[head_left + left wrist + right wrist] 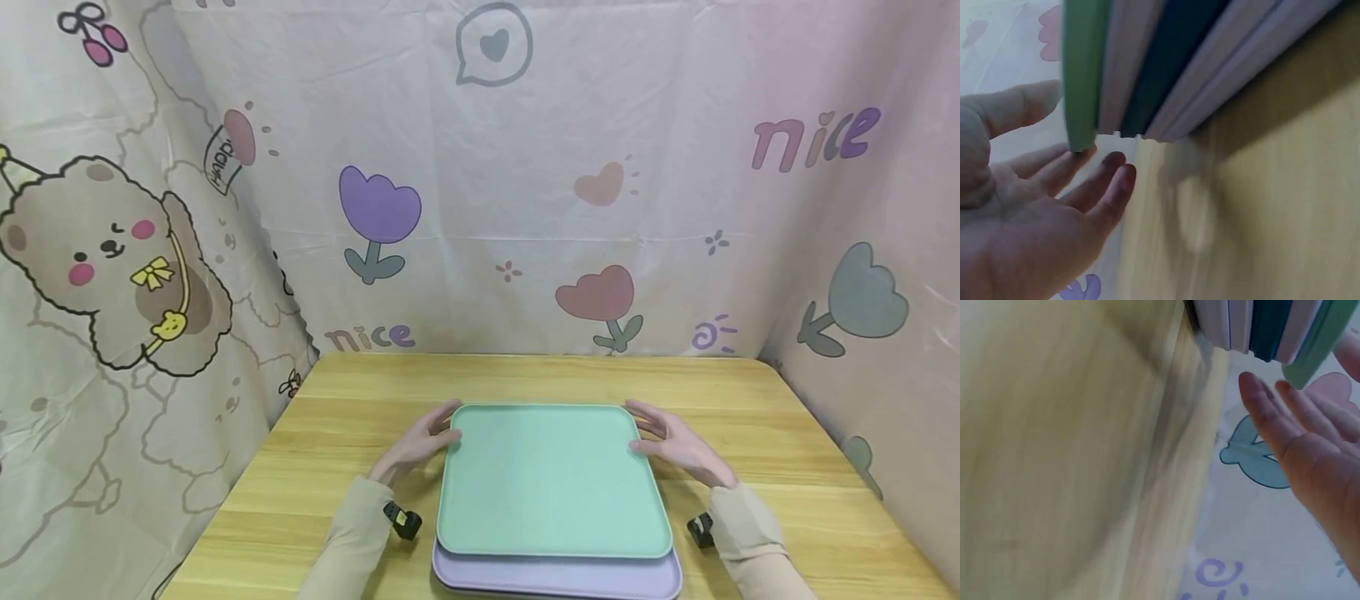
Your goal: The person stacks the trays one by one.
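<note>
1. The wooden table (345,417) stood before us against the printed curtain (525,167), and the stack of trays (1166,69) lay on it at the near middle.
2. The green tray (551,479) topped the stack, sitting a little askew on the lilac tray (558,575); the wrist views showed a dark blue tray (1269,328) and more pale ones beneath.
3. We judged the step to be taking hold of the green tray at its far corners, which called for closing both hands evenly and lifting it level.
4. Our left hand (420,446) was spread wide, fingers straight, the fingertips touching the tray's left edge.
5. Our right hand (675,446) was likewise wide, fingers at the right edge, gripping nothing.
6. The green tray held nothing; what lay between the lower trays we could not tell.
</note>
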Available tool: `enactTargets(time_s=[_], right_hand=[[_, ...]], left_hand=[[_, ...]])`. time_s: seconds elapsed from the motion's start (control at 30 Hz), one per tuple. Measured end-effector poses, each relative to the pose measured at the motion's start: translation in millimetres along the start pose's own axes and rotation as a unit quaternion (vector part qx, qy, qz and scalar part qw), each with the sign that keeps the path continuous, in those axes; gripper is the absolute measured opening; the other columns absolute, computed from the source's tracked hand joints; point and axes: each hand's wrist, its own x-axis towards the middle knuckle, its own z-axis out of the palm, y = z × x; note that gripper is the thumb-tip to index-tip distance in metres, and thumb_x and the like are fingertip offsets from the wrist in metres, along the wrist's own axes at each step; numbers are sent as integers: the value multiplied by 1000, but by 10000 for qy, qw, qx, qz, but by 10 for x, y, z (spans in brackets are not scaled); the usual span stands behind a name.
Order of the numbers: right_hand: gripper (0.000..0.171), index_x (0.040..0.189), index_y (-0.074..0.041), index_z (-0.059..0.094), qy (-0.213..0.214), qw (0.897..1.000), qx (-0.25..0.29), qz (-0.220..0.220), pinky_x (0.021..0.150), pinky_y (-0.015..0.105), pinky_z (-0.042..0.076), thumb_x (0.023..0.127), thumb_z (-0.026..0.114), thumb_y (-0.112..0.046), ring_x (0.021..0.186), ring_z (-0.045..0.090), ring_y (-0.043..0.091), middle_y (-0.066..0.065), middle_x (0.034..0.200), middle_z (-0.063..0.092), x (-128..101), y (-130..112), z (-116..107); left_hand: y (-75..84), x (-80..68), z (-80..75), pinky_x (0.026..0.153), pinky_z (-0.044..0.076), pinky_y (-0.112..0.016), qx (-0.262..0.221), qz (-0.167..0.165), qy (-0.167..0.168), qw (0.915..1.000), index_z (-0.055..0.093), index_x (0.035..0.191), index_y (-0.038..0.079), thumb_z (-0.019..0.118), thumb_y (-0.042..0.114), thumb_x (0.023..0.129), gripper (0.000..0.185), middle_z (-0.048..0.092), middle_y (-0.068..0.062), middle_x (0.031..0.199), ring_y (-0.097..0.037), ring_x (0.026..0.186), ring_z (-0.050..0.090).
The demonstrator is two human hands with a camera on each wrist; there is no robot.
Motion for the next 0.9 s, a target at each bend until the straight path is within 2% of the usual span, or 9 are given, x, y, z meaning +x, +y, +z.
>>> enactTargets(time_s=[0.07, 0.17, 0.33, 0.43, 0.63, 0.9], right_hand=[[80, 156, 7, 22, -60, 10000, 78, -12, 116, 66, 34, 94, 67, -12, 145, 26, 58, 33, 161, 24, 29, 23, 1], [79, 156, 8, 23, -120, 9998, 159, 4, 115, 64, 37, 93, 68, -11, 144, 26, 60, 34, 160, 25, 49, 51, -5], [80, 155, 7, 25, -126, 9993, 334, 96, 112, 53, 47, 92, 69, -11, 144, 28, 58, 33, 160, 27, 60, 74, -18], [79, 155, 8, 25, -168, 9993, 328, 107, 111, 49, 49, 92, 69, -10, 144, 28, 59, 33, 160, 26, 56, 78, -22], [77, 154, 10, 26, -274, 9991, 325, 56, 110, 49, 49, 89, 66, -3, 141, 28, 63, 35, 160, 22, 49, 83, -29], [77, 152, 13, 28, -382, 9988, 270, -131, 112, 54, 45, 86, 65, 0, 140, 27, 65, 37, 160, 21, 34, 86, -31]], left_hand=[[-24, 27, 0, 121, 33, -58, -86, 34, -32, 10000, 18, 158, -5, 54, 9, 102, 68, 22, -30, 163, -51, 148, 29], [-44, 51, 6, 119, 36, -57, -137, 100, -5, 9999, 22, 157, -6, 54, 5, 100, 66, 26, -32, 161, -52, 147, 31], [-50, 64, 23, 118, 38, -55, -181, 159, 101, 9997, 24, 155, -7, 54, 1, 98, 65, 25, -33, 161, -52, 146, 32], [-45, 52, 30, 117, 40, -53, -279, 72, 140, 9995, 25, 155, -7, 55, -1, 96, 66, 27, -32, 160, -52, 145, 33], [-32, 45, 39, 117, 41, -51, -297, -155, 189, 9993, 30, 155, -2, 55, -3, 92, 68, 32, -28, 160, -48, 147, 34], [-12, 20, 39, 112, 50, -41, -237, -111, 72, 9996, 31, 155, -3, 55, -5, 90, 69, 34, -30, 158, -47, 142, 42]])
